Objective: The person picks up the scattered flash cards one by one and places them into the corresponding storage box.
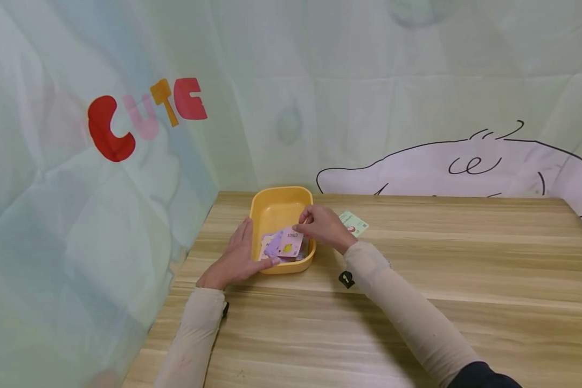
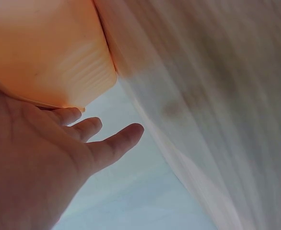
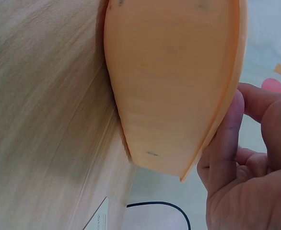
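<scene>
A yellow plastic tray (image 1: 281, 195) stands on the wooden table, with several pink and purple cards in its near end. My right hand (image 1: 324, 226) reaches over the tray's right rim and pinches a pink card (image 1: 291, 242) with a yellow chick picture by its edge. Under it lie a purple card (image 1: 273, 245) and others, partly covered. My left hand (image 1: 237, 256) rests along the tray's left outer wall, its thumb at the near rim. In the left wrist view, the left fingers (image 2: 116, 143) are extended beside the tray. The right wrist view hides the pinched card behind the tray wall (image 3: 174, 86).
A pale green card (image 1: 353, 223) lies on the table right of the tray, partly behind the right wrist. A small black object (image 1: 346, 279) is beside the right forearm. Printed curtains (image 1: 271, 108) hang behind and left of the table (image 1: 465, 258).
</scene>
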The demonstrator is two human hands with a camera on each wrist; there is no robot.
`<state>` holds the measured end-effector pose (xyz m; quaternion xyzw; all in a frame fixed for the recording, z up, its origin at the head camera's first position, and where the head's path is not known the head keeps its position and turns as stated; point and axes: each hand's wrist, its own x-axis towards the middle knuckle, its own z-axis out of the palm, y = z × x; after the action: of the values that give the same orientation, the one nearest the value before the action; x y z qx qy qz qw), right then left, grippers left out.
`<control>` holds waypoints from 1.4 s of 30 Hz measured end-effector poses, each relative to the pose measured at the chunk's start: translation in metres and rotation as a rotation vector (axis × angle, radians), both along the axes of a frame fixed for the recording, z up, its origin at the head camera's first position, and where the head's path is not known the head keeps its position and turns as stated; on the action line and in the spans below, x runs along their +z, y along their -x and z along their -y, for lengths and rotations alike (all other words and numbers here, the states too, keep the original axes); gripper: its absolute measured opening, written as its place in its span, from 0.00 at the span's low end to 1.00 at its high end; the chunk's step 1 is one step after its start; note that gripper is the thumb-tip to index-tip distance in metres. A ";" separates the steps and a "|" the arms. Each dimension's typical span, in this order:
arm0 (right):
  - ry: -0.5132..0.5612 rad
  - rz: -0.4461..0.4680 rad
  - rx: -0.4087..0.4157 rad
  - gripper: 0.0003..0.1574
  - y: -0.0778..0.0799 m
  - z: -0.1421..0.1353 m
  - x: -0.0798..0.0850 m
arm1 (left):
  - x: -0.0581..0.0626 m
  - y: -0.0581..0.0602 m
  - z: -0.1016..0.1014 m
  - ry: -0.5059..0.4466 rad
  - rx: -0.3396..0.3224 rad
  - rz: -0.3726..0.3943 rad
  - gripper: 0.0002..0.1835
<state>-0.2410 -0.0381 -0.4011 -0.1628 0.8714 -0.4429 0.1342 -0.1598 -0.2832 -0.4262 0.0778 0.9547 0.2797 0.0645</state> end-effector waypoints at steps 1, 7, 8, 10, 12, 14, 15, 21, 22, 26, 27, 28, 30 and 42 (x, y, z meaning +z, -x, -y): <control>-0.008 0.002 0.000 0.12 0.000 0.000 0.000 | 0.000 0.000 0.000 -0.002 0.001 0.000 0.71; -0.044 -0.017 0.018 0.09 0.000 0.001 -0.001 | -0.001 0.000 -0.001 -0.006 0.000 -0.005 0.71; -0.047 -0.022 0.025 0.08 0.000 0.001 -0.002 | -0.001 0.000 -0.001 -0.006 0.000 -0.004 0.71; -0.058 -0.032 0.040 0.08 0.002 0.001 -0.002 | -0.001 0.001 0.000 -0.004 -0.002 -0.003 0.71; -0.068 -0.039 0.055 0.08 0.003 0.000 -0.002 | -0.001 0.001 0.000 -0.003 -0.005 -0.009 0.71; -0.077 -0.045 0.075 0.09 0.004 -0.001 -0.001 | -0.001 0.002 0.000 -0.001 -0.007 -0.015 0.71; -0.082 -0.048 0.084 0.09 0.004 -0.001 -0.001 | -0.001 0.002 0.000 0.001 -0.011 -0.020 0.71; -0.101 -0.062 0.142 0.14 0.001 -0.003 0.005 | -0.001 0.001 -0.001 0.009 -0.003 -0.002 0.70; -0.104 -0.063 0.151 0.14 0.000 -0.003 0.007 | -0.001 0.001 -0.001 0.011 0.005 0.003 0.71; -0.115 -0.062 0.168 0.16 -0.004 -0.006 0.012 | 0.000 0.000 -0.002 0.015 0.010 0.001 0.71; -0.118 -0.071 0.169 0.16 -0.005 -0.008 0.013 | 0.000 0.000 -0.002 0.018 0.009 0.000 0.71; -0.121 -0.077 0.169 0.15 -0.005 -0.009 0.013 | -0.001 0.000 -0.002 0.019 0.009 0.003 0.72; -0.124 -0.095 0.167 0.15 -0.007 -0.013 0.013 | -0.001 0.000 -0.002 0.017 0.007 0.009 0.72; -0.060 -0.089 0.132 0.11 -0.010 -0.041 0.012 | -0.002 0.002 -0.001 0.014 0.009 0.017 0.70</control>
<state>-0.2315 0.0026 -0.3887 -0.2356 0.8766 -0.3992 0.1291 -0.1622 -0.2819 -0.4283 0.0706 0.9565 0.2738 0.0719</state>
